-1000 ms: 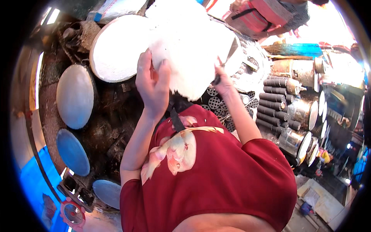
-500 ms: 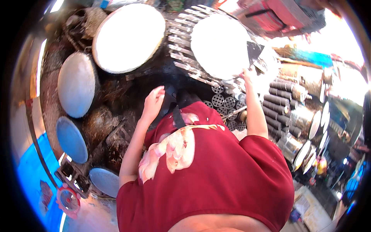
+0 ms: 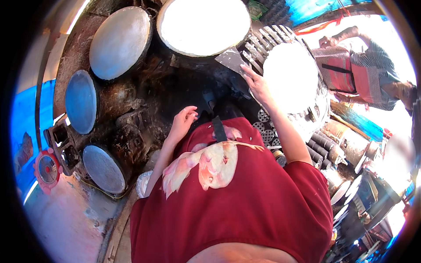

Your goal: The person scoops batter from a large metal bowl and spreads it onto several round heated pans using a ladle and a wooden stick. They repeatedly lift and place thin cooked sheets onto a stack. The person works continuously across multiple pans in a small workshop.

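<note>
My right hand [image 3: 260, 90] grips the edge of a flat dark rectangular plate [image 3: 234, 61]. The plate reaches left toward a large white round pan [image 3: 201, 26]. Just right of the hand, an overexposed white disc [image 3: 291, 79] lies on a round slatted rack [image 3: 267, 37]. My left hand [image 3: 184, 122] hangs over the dark gap in front of my body, its fingers loosely bent, apart and holding nothing. Glare hides the surface detail of the pan and the disc.
Several more round pans, such as this grey one [image 3: 120, 43], curve along the left. Perforated black cylinders [image 3: 263, 116] are stacked below my right forearm. A pink fan [image 3: 47, 172] stands at the left. Another person [image 3: 372, 74] is at the upper right beside a pink bag [image 3: 335, 65].
The view has swung, so the pans sit farther right. My right hand has moved from the disc's near edge to its left side, bringing the dark plate across. My left hand stays low and empty.
</note>
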The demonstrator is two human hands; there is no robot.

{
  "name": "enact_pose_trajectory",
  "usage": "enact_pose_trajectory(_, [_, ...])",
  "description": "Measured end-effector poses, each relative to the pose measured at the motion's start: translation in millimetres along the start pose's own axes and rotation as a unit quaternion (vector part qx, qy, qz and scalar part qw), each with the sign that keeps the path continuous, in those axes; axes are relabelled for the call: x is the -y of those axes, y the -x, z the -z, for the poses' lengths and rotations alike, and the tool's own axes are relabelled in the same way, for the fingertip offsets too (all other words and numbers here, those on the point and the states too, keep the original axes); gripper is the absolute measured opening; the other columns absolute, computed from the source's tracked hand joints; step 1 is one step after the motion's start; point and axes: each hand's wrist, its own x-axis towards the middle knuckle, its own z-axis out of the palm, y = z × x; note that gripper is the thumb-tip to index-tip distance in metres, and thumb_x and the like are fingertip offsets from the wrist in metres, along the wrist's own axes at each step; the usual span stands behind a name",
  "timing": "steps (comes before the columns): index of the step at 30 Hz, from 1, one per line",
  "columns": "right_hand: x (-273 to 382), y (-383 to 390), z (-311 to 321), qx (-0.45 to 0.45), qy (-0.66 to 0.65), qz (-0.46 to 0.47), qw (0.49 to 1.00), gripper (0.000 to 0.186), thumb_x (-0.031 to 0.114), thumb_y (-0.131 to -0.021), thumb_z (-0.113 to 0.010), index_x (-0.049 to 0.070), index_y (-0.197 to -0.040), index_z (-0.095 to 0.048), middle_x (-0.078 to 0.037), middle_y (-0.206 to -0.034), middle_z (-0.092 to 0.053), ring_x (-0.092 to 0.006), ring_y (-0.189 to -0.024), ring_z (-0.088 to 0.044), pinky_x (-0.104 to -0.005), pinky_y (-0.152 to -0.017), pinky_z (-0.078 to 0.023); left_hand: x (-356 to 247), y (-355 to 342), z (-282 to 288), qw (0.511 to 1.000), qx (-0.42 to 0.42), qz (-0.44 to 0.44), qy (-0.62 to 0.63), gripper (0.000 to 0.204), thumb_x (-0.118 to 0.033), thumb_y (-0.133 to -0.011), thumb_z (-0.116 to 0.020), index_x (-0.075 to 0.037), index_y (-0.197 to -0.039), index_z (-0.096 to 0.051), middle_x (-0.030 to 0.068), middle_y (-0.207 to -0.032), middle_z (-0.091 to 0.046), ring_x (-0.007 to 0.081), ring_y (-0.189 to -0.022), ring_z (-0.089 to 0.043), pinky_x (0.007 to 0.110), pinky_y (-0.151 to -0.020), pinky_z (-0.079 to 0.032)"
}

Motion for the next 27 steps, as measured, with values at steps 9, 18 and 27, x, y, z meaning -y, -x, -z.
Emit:
enact_pose_trajectory(9, [60, -53, -79, -0.001, -0.016, 0.006, 1.000, 0.042, 0.026, -0.098, -0.062, 0.024, -0.139, -0.062, -0.023, -0.088, -0.070, -0.0382, -0.079, -0.069, -0.0475, -0.073, -0.054, 1, 4, 9, 0.999, 0.007, 0.037, 0.012, 0.029, -0.005, -0.103, -0.053, -0.003, -0.131, -0.060, 0.0081, -0.108, -0.070, 0.0145, -0.095, -0.069, 0.028, -0.082, -0.055])
enact_pose_trajectory(18, [131, -54, -129, 0.106, -0.500, -0.208, 0.834, 0.062, 0.024, -0.105, -0.057, 0.019, -0.160, -0.031, 0.001, -0.069, -0.051, -0.0074, -0.051, -0.045, -0.0227, -0.043, -0.037, 15, 12, 26, 0.998, -0.054, 0.039, 0.000, 0.029, -0.006, -0.103, -0.053, -0.004, -0.130, -0.060, 0.0073, -0.107, -0.071, 0.0130, -0.094, -0.069, 0.027, -0.080, -0.055])
enact_pose_trajectory(27, [153, -137, -131, 0.041, 0.112, 0.142, 0.983, 0.025, 0.024, -0.090, -0.072, 0.009, -0.104, -0.058, -0.017, -0.099, -0.062, -0.0425, -0.090, -0.066, -0.0504, -0.077, -0.053, 51, 57, 34, 0.978, -0.162, 0.091, 0.093, 0.028, -0.004, -0.100, -0.058, -0.002, -0.128, -0.062, 0.0108, -0.103, -0.072, 0.0146, -0.088, -0.071, 0.028, -0.077, -0.056])
